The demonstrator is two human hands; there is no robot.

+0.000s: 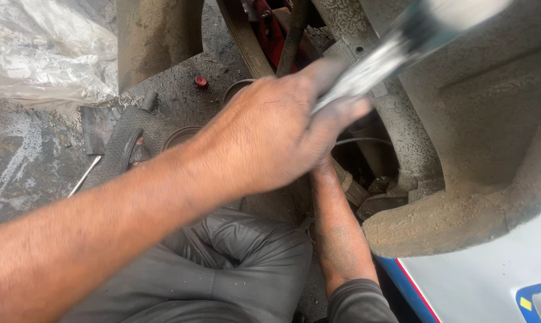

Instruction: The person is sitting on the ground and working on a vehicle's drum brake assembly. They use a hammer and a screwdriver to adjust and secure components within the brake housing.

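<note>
Work looks mid-way: the left hand (276,128) grips a blurred long silver metal tool (396,51) at the dusty grey wheel arch (491,107), while the right hand's grip is hidden behind it

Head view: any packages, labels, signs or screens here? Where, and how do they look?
Plastic bag: top left on the ground, crumpled, clear-whitish.
Panel marking: bottom right corner on the white body panel, blue outline with a small yellow patch; cut off by the frame.
Stripe: panel's left edge, blue and red.
No screens or signs.
</note>
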